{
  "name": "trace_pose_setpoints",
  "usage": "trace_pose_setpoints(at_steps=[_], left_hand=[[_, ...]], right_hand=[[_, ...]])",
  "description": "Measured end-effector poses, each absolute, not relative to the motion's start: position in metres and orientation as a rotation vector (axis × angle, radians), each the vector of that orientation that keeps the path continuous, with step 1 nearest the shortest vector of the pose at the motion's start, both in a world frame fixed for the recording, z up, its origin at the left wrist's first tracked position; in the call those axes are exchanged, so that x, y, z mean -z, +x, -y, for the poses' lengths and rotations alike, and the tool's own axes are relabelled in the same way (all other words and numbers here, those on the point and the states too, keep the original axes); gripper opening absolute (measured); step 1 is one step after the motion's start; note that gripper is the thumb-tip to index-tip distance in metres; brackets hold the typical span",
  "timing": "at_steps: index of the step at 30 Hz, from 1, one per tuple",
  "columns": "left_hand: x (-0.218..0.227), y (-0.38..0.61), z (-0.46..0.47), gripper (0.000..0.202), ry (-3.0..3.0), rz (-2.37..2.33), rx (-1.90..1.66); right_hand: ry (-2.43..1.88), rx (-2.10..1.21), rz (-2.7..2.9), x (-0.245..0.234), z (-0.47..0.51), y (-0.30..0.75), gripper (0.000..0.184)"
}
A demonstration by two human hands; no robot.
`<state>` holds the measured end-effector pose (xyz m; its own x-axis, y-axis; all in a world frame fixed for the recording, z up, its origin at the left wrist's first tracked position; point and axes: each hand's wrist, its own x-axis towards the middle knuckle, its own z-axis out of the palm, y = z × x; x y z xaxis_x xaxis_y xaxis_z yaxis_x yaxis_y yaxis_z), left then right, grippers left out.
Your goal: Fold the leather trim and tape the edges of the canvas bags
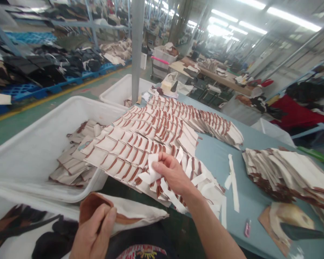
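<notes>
My left hand [93, 233] is closed on a folded cream fabric piece with a brown edge [129, 212], held low near my lap. My right hand [171, 172] pinches a white paper strip [151, 172] over a fanned spread of cream pieces with brown trim [140, 144] on the blue table [218, 158]. More white strips [233, 183] lie loose beside that hand.
A white plastic bin [29, 158] at the left holds several similar pieces; a second bin [118, 90] stands behind it by a grey post [137, 46]. Another stack of pieces [286, 176] lies at the right. Shelves of fabric and worktables fill the background.
</notes>
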<state>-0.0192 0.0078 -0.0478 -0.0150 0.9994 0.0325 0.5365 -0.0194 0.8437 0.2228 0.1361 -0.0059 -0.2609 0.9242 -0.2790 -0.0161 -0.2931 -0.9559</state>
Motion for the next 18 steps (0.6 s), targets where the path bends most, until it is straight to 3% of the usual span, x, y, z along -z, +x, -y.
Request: trace_pose_setpoints(at_steps=[5,10,13,18], left_hand=[[0.012,-0.022,-0.023,0.043,1.585,-1.687,-0.945],[-0.018,-0.011,-0.025,0.046,1.355,-1.742,-0.926],[-0.027,-0.013,-0.021,0.047,1.280,-1.559,-0.884],[-0.040,-0.016,-0.002,0.034,1.289,-1.249,-0.760]], right_hand=[[-1.082,-1.835,1.128,-0.040,-0.100,0.210,0.063],[-1.122,-1.921,1.136,-0.055,-0.081,0.206,0.061],[-1.212,-1.840,1.197,-0.057,-0.070,0.203,0.056],[-1.226,-1.793,1.254,-0.065,-0.050,0.200,0.043]])
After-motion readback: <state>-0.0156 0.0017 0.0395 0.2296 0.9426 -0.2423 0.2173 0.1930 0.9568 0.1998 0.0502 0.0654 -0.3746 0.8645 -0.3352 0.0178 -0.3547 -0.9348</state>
